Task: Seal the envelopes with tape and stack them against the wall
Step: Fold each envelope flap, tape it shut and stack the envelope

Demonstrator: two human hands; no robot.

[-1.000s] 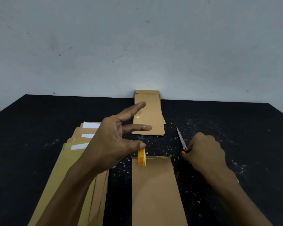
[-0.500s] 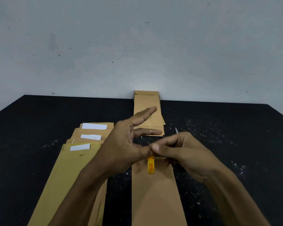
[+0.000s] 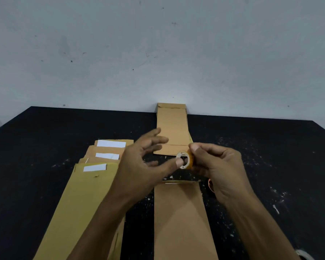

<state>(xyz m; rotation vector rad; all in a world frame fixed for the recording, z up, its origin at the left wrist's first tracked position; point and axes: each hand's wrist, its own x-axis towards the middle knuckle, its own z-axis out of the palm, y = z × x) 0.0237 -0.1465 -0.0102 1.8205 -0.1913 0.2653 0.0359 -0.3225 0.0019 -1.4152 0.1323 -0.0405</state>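
Observation:
A small yellow roll of tape (image 3: 185, 159) is held above the table between both hands. My right hand (image 3: 218, 167) grips its rim with thumb and fingers. My left hand (image 3: 143, 164) touches the roll's near face with the thumb tip, and its other fingers spread out straight. One brown envelope (image 3: 182, 218) lies lengthwise in front of me, its top edge just below the hands. A stack of brown envelopes (image 3: 174, 128) lies flat with its far end against the wall. Several brown envelopes with white strips (image 3: 86, 186) are fanned on the left.
The black table (image 3: 36, 143) is speckled with white scraps. Orange-handled scissors (image 3: 210, 185) peek out from under my right hand. A grey wall (image 3: 158, 53) closes the far side. A pale object (image 3: 304, 255) shows at the bottom right corner.
My right hand left the scissors and came to the tape. The roll has turned from edge-on to showing its core, and it now sits higher between both hands.

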